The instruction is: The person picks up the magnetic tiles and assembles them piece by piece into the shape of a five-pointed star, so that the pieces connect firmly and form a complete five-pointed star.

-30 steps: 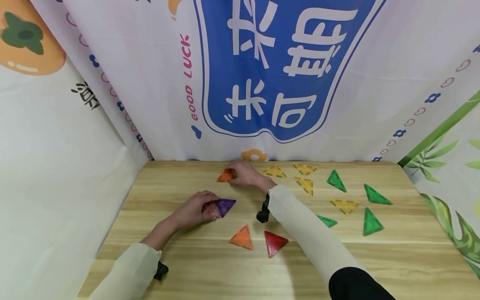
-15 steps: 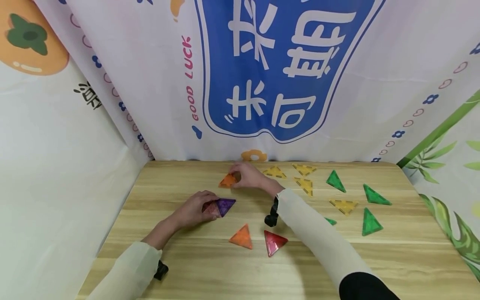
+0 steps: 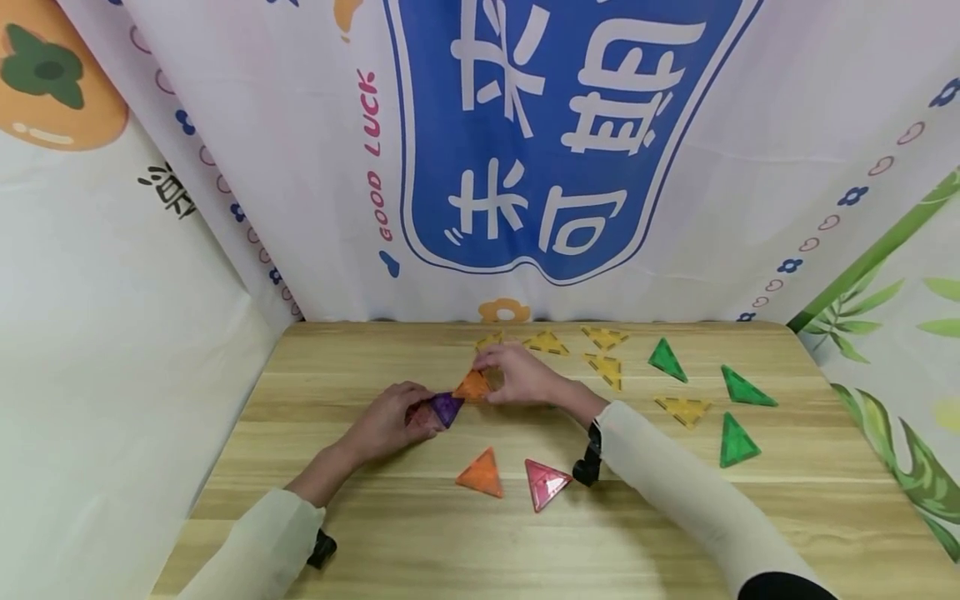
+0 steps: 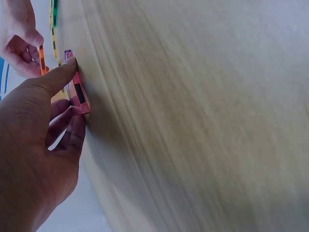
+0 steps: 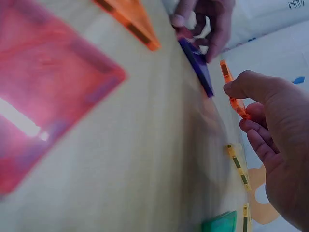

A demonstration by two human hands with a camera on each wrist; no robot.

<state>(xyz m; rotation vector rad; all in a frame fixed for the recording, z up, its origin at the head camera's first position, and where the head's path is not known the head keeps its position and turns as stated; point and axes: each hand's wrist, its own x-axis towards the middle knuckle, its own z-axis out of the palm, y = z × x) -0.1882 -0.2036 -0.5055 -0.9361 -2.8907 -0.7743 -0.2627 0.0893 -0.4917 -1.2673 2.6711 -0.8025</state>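
Observation:
My left hand (image 3: 384,421) pinches a translucent red triangular magnetic tile (image 4: 80,92) between thumb and fingers, low over the left-middle of the table. A purple triangular tile (image 3: 447,409) lies against the red one's right side, edge to edge. My right hand (image 3: 525,375) pinches an orange triangular tile (image 3: 471,387) by its right side. In the head view this orange tile's left corner meets the purple tile's upper right corner. The right wrist view shows the orange tile (image 5: 225,71) raised and tilted, apart from the purple tile there. My left fingers hide part of the red tile.
Nearer on the wooden table (image 3: 360,533) lie another orange tile (image 3: 482,475) and a glossy red tile (image 3: 545,483). Several yellow tiles (image 3: 604,337) are spread along the back, with green tiles (image 3: 739,440) to the right. A printed curtain (image 3: 315,250) hangs behind the far edge.
My right hand has drawn the orange tile from the back edge toward me, up to the purple tile, uncovering a yellow tile behind. My left hand stays on the red tile.

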